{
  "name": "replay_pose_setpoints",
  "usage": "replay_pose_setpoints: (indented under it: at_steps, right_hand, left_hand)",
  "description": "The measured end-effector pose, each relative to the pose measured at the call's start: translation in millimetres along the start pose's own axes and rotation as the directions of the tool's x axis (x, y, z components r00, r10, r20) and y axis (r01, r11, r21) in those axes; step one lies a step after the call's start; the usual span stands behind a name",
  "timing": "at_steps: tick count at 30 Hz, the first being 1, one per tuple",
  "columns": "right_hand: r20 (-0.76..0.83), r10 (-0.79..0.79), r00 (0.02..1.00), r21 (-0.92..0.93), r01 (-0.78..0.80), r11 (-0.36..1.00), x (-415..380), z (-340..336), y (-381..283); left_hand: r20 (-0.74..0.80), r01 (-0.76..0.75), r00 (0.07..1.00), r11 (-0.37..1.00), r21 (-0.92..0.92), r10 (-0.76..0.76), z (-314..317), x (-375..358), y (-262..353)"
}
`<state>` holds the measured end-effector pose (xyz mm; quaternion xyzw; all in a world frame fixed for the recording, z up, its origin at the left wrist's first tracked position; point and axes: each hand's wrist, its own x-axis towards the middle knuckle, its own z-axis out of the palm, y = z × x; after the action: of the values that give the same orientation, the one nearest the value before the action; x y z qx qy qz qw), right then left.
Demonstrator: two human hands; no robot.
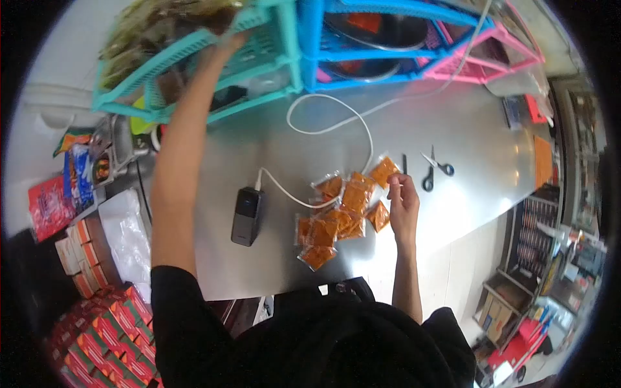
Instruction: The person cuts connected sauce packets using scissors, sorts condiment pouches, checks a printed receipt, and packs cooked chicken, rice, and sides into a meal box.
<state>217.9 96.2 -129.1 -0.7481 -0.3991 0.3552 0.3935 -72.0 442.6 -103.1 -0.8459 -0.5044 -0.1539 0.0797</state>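
Note:
My left arm stretches up to the teal plastic basket rack (294, 45), and my left hand (229, 44) reaches into its upper tier. Blur and the rack hide those fingers. My right hand (404, 202) is over the metal table, its fingers curled together beside a small clear sachet with orange-brown contents (386, 171). The fingertips overlap that sachet's edge; whether they grip anything I cannot make out. Left of this hand lies a loose pile of similar sachets (336, 220), and a single sachet (378, 216) is close to the wrist.
A black power bank (246, 216) with a white cable (307, 131) lies on the metal table (272, 271). Scissors (435, 169) lie right of my hand. Blue (310, 48) and pink racks (466, 68) line the back. Red-green boxes (110, 330) are stacked at lower left.

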Motion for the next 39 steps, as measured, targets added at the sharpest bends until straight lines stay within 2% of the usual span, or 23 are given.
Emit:
replay_pose_setpoints:
  at_steps: [1, 3, 5, 6, 7, 9, 12, 15, 18, 19, 21, 22, 25, 27, 29, 30, 31, 33, 34, 35, 37, 39]
  right_hand:
    - [-0.007, 0.013, 1.0, -0.011, -0.013, 1.0, 0, -11, 13]
    - [-0.145, 0.04, 0.989, -0.15, -0.062, 0.987, 1, -26, 37]
    - [-0.177, 0.025, 0.984, -0.162, -0.054, 0.985, 8, -33, 52]
    - [-0.157, -0.06, 0.986, -0.204, 0.027, 0.979, 16, -33, 67]
    - [-0.104, -0.014, 0.994, -0.197, -0.007, 0.98, 24, -31, 70]
    - [0.012, -0.296, 0.955, -0.497, 0.262, 0.827, 42, -23, 71]
    - [0.139, -0.224, 0.965, -0.658, 0.259, 0.708, 57, -6, 46]
    - [0.257, -0.191, 0.947, -0.698, 0.319, 0.641, 69, -5, 63]
    - [0.332, -0.196, 0.923, -0.484, 0.345, 0.804, 66, -33, 78]
    - [0.332, -0.117, 0.936, -0.411, 0.255, 0.875, 59, -44, 77]
    - [0.355, 0.043, 0.934, -0.257, 0.054, 0.965, 32, -64, 73]
    - [0.342, 0.107, 0.933, -0.171, -0.05, 0.984, 22, -69, 74]
    - [0.351, 0.272, 0.896, 0.092, -0.321, 0.942, -11, -72, 82]
    - [0.175, 0.306, 0.936, 0.376, -0.351, 0.857, -35, -50, 89]
    - [0.089, 0.375, 0.923, 0.206, -0.385, 0.9, -52, -36, 128]
    - [0.042, 0.391, 0.92, -0.082, -0.387, 0.919, -56, -35, 116]
    - [-0.039, 0.233, 0.972, -0.259, -0.235, 0.937, -58, -36, 104]
    - [-0.085, -0.152, 0.985, -0.585, 0.074, 0.807, -55, -29, 84]
    - [-0.015, -0.029, 0.999, -0.545, 0.016, 0.838, -52, -27, 83]
    - [0.009, -0.16, 0.987, -0.605, 0.133, 0.785, -49, -23, 83]
    - [0.026, -0.065, 0.998, -0.564, 0.069, 0.823, -41, -19, 101]
    - [0.101, -0.098, 0.99, -0.621, 0.139, 0.772, -37, -18, 118]
  left_hand:
    - [0.037, 0.004, 0.999, 1.0, 0.004, -0.005, 5, 10, -3]
    - [0.084, 0.001, 0.996, 1.0, -0.002, -0.001, 16, 25, -8]
    - [0.109, -0.003, 0.994, 1.0, -0.018, 0.005, 23, 33, -20]
    - [0.114, 0.003, 0.993, 1.0, -0.03, 0.001, 24, 34, -26]
    - [0.121, 0.01, 0.993, 0.999, -0.039, -0.006, 26, 35, -32]
    - [0.122, 0.025, 0.992, 0.999, -0.048, -0.019, 27, 37, -44]
    - [0.11, 0.052, 0.993, 0.997, -0.05, -0.047, 33, 37, -59]
    - [0.076, 0.062, 0.995, 0.997, -0.035, -0.059, 42, 40, -66]
    - [-0.016, 0.006, 1.0, 1.0, -0.012, -0.007, 57, 49, -70]
    - [-0.085, 0.031, 0.996, 0.999, -0.029, -0.034, 62, 47, -66]
    - [-0.097, 0.034, 0.994, 0.995, -0.094, -0.043, 60, 44, -64]
    - [-0.046, 0.014, 0.999, 0.99, -0.142, -0.021, 42, 45, -57]
    - [-0.069, -0.003, 0.998, 0.991, -0.137, -0.006, 16, 25, -23]
    - [-0.14, -0.015, 0.99, 0.994, -0.11, 0.0, 12, 16, -10]
    - [-0.186, -0.027, 0.983, 0.994, -0.102, 0.008, 13, 13, -9]
    - [-0.193, -0.026, 0.981, 0.994, -0.102, 0.006, 12, 13, -7]
    - [-0.197, -0.028, 0.98, 0.995, -0.097, 0.008, 11, 12, -6]
    - [-0.202, -0.015, 0.979, 0.996, -0.086, -0.002, 6, 10, -8]
    - [-0.208, -0.004, 0.978, 0.997, -0.078, -0.012, 2, 7, -8]
    - [-0.22, 0.014, 0.975, 0.998, -0.069, -0.029, -3, 1, -8]
    - [-0.232, 0.058, 0.97, 0.997, -0.059, -0.07, -10, -7, -7]
    - [-0.239, 0.099, 0.965, 0.993, -0.06, -0.11, -14, -9, -4]
